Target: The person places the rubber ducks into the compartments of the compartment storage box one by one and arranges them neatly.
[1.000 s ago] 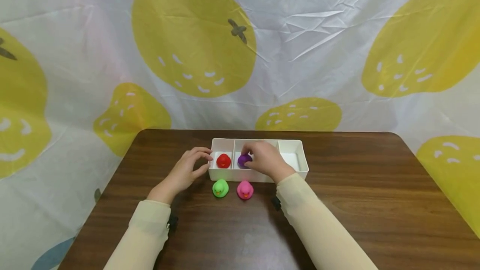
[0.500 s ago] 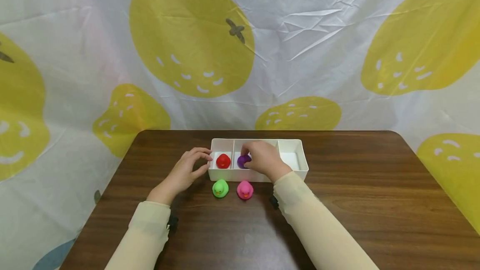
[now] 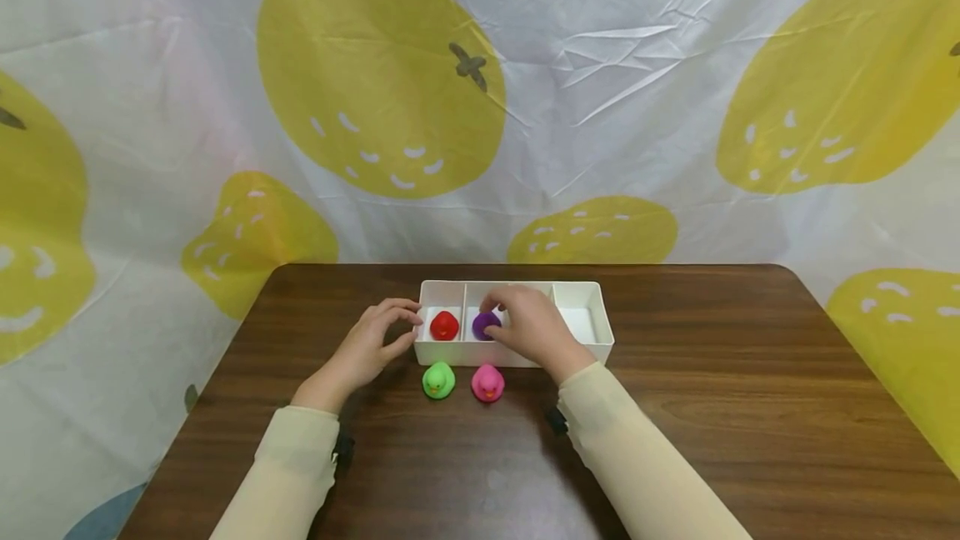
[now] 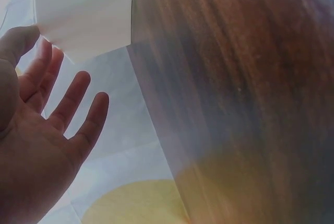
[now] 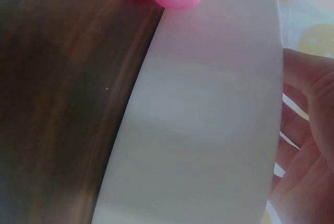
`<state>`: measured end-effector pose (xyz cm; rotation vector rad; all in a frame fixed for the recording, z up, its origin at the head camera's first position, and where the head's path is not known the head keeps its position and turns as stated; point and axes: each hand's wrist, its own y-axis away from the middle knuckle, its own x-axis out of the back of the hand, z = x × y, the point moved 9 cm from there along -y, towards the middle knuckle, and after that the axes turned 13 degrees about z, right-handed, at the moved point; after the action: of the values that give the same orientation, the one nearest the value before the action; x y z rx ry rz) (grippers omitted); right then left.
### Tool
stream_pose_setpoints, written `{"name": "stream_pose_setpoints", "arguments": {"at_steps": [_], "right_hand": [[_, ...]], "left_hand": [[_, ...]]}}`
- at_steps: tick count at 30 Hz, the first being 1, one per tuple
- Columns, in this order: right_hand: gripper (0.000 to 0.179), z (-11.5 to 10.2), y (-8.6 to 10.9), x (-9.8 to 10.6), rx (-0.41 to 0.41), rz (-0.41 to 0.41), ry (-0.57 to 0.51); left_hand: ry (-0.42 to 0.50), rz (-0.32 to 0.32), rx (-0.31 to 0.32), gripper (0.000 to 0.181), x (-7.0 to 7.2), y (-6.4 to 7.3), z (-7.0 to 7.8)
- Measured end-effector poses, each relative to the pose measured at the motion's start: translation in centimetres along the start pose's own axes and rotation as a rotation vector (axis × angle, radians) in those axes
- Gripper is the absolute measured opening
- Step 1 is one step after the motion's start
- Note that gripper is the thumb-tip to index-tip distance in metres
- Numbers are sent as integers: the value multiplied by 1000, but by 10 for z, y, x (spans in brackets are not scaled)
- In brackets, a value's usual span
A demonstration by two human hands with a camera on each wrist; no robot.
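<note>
A white three-compartment tray (image 3: pixel 438 354) stands near the table's far edge. In its left compartment sits a red rubber duck (image 3: pixel 444 327). A purple toy (image 3: pixel 483 322), probably another duck, lies in the middle compartment; my right hand (image 3: pixel 534 327) reaches in from above, thumb and fingers around it and partly covering it. My left hand (image 3: pixel 365 350), fingers loosely bent, has its fingertips at the tray's left end and grips nothing. A green rubber duck (image 3: pixel 438 381) and a pink rubber duck (image 3: pixel 488 383) stand in front of the tray. The tray wall hides my right fingertips in the right wrist view.
The dark wooden table (image 3: pixel 697 373) reaches back to a hanging white cloth (image 3: pixel 420 232) printed with yellow fruit. The tray's right compartment (image 3: pixel 577 322) shows a bare white floor. Both ducks outside stand close to the tray's front wall.
The whole head view has shifted slightly. My right thumb and fingers stay around the purple toy, with a small shift of the wrist. The left hand, tray and other ducks keep their places.
</note>
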<state>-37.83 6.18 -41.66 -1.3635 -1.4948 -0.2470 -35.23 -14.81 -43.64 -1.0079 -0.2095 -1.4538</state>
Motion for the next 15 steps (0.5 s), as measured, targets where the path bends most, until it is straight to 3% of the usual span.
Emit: {"name": "stream_pose_setpoints", "arguments": {"at_steps": [5,15], "right_hand": [[27,-2,8,13,15,60,-56],[26,-8,25,35,71,151,-45]], "left_hand": [[-1,1,5,19,-1,0,-1],[6,-5,16,19,-1,0,-1]]}}
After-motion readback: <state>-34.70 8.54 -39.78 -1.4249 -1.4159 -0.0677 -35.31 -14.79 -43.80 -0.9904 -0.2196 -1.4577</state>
